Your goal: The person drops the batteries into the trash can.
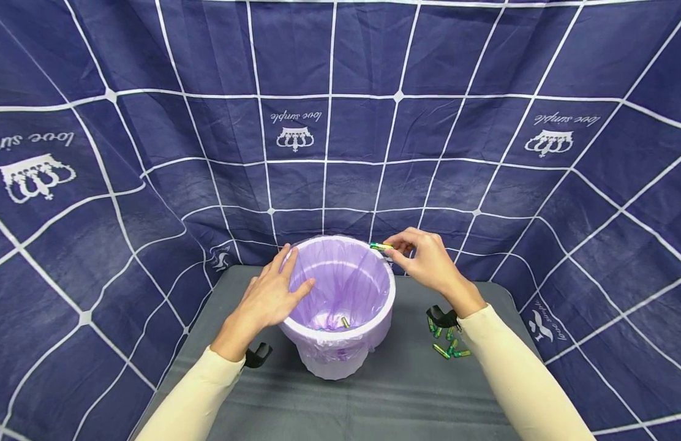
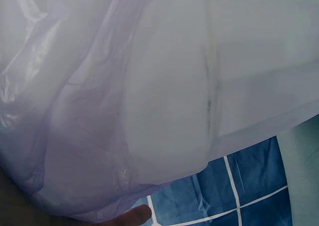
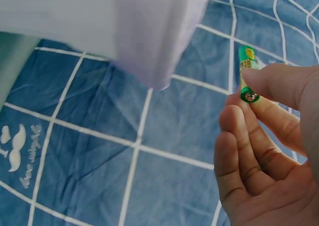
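A white bin (image 1: 335, 362) lined with a thin purple plastic bag (image 1: 332, 278) stands in the middle of the head view. My left hand (image 1: 269, 297) rests at the bin's left rim, its fingers spread and nearly straight over the edge. Above the right rim, my right hand (image 1: 425, 260) pinches a green and gold battery (image 3: 246, 66) between thumb and fingertips. Another battery (image 1: 345, 322) lies at the bottom of the lined bin. Bag folds and the white bin wall (image 2: 169, 86) fill most of the left wrist view.
Several green and gold batteries (image 1: 452, 349) lie loose on the grey surface (image 1: 406, 392) right of the bin, beneath my right forearm. Behind and at both sides hangs a blue cloth (image 1: 362, 128) with white grid lines. Each wrist wears a black strap mount (image 1: 442, 316).
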Tool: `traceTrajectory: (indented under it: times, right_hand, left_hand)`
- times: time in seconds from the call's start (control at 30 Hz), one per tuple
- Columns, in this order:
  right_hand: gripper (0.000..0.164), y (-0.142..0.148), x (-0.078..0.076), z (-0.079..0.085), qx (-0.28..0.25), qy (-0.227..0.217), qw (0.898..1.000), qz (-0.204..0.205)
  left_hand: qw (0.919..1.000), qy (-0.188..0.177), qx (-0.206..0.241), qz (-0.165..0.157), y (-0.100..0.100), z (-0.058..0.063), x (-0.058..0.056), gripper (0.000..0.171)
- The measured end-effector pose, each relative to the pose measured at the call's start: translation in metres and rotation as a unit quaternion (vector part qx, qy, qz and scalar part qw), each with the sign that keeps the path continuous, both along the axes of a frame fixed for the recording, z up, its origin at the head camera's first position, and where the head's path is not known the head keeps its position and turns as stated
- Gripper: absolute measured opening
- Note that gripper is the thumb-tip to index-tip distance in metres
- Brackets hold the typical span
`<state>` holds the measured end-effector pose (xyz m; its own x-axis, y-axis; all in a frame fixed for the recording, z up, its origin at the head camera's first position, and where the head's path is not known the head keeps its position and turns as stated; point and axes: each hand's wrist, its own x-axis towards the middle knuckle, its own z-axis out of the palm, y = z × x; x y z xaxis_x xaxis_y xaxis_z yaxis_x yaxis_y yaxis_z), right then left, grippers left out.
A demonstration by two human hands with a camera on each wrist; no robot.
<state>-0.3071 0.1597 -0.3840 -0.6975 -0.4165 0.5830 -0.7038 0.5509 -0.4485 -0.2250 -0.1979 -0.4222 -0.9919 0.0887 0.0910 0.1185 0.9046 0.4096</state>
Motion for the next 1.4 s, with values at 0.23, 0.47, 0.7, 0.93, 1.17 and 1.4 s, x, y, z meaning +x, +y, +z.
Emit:
traceTrajectory:
  times: [0.23,0.47,0.7,0.93,1.17,1.4]
  right_hand:
    - [0.008,-0.024,0.002,0.020,0.023,-0.029,0.999,0.021]
    - [0.007,-0.049,-0.002,0.034,0.036,-0.044,0.998,0.042]
    - [0.007,-0.070,-0.006,0.039,0.053,-0.085,0.994,0.052]
    - [0.007,-0.081,-0.010,0.038,0.067,-0.088,0.992,0.063]
    - [0.018,-0.084,-0.012,0.032,0.104,-0.092,0.988,0.060]
    - [0.040,-0.074,-0.012,0.022,0.162,-0.084,0.982,0.055]
  left_hand:
    - [1.0000,0.004,0.001,0.001,-0.001,-0.001,0.001,0.096]
    - [1.0000,0.004,0.001,0.002,-0.002,0.000,0.001,0.095]
    - [1.0000,0.001,-0.005,0.002,-0.001,0.000,0.000,0.096]
    - [1.0000,-0.005,-0.003,0.002,0.000,0.001,0.000,0.095]
    - [1.0000,-0.001,-0.006,0.002,0.000,0.001,0.000,0.097]
    - [1.0000,0.000,-0.007,-0.002,0.001,0.000,0.000,0.097]
